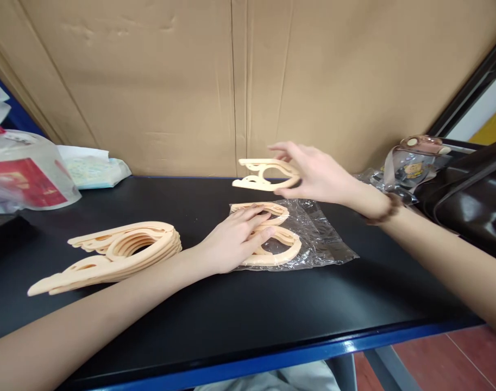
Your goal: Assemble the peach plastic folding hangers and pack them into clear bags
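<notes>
My right hand (315,171) grips a cream folding hanger (253,185) by its rounded end, thumb below and fingers above, lifted over the far part of the table. Stretched out flat, my left hand (235,239) rests on a clear plastic bag (323,239) and on two folded hangers (290,255) that lie at the bag's left part, one beyond the other. The hand covers some of both, and I cannot tell how far they sit inside the bag. To the left, beside my left forearm, is a neat stack of several folded cream hangers (150,250).
A black table (248,320) with a blue edge backs onto a cardboard wall (170,81). At the left stand a translucent tub (44,174) and a pack of tissues (95,168). A clear bottle with a strap (410,163) and a black bag (471,190) are at the right.
</notes>
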Demonstrator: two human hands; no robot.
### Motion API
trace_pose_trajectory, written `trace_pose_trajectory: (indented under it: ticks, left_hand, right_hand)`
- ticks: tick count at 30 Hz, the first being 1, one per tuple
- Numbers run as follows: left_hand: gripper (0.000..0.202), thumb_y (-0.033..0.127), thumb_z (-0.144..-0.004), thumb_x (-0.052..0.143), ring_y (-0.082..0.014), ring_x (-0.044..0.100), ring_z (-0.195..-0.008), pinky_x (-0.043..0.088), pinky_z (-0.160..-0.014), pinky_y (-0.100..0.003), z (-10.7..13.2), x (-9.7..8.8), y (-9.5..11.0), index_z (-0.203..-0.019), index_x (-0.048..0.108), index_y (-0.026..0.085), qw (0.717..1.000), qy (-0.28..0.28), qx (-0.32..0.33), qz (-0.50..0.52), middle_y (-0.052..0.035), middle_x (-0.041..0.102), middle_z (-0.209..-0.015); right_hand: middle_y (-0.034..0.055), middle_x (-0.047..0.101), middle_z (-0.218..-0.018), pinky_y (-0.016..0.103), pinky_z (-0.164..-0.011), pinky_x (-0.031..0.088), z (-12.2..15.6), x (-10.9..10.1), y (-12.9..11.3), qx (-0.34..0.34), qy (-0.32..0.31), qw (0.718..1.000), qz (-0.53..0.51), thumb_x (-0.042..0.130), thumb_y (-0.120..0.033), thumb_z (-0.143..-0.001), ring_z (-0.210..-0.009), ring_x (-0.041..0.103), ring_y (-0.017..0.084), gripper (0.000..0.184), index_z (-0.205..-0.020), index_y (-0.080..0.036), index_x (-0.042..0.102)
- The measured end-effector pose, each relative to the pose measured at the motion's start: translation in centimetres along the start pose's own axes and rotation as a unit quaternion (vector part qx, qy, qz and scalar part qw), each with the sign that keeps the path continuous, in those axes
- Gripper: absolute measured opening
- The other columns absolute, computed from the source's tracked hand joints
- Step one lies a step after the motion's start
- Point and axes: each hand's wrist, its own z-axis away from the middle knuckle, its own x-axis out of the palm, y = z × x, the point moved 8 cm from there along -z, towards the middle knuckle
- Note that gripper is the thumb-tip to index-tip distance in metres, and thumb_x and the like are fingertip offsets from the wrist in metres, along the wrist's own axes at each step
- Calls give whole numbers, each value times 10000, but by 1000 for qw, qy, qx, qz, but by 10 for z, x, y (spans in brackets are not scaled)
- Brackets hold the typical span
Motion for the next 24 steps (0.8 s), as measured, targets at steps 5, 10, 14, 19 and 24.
trace_pose_trajectory:
  ticks: [5,10,14,19,24]
  left_hand:
    - [521,480,-998,245,-201,330,-1384,238,-1165,-380,2,-3,-4,-1392,468,222,999,27,-15,10,-30,419,-1489]
    - [466,452,-999,285,-195,369,-1345,288,-1139,-372,3,-6,-1,-1354,496,237,999,38,-12,14,-27,440,-1459]
    - [438,430,-1005,289,-175,362,-1337,285,-1137,-352,3,-8,2,-1316,531,239,999,44,-8,18,-24,464,-1424]
    - [427,423,-1006,300,-161,339,-1346,261,-1150,-343,3,-7,1,-1311,536,241,998,50,-7,21,-17,469,-1411]
    - [416,421,-1008,299,-154,328,-1352,263,-1147,-335,2,-6,0,-1293,549,250,998,56,-5,23,-8,481,-1396]
  right_hand:
    - [110,638,-1135,456,-902,472,70,-39,42,115,51,992,18,709,-479,-719,-1029,606,302,729,-1342,-217,433]
    - [122,645,-1163,374,-888,497,102,-59,74,205,33,978,-33,728,-476,-718,-1051,615,259,745,-1353,-226,430]
    - [115,660,-1154,357,-833,514,110,-55,84,229,-68,968,-82,741,-480,-692,-1031,626,257,646,-1259,-249,532]
    - [87,628,-1214,325,-805,517,120,-38,77,245,-200,941,-120,742,-436,-696,-1036,613,241,577,-1211,-251,560]
    - [106,574,-1283,357,-914,484,113,-19,53,200,-270,929,-154,732,-480,-703,-1123,562,266,653,-1250,-192,522]
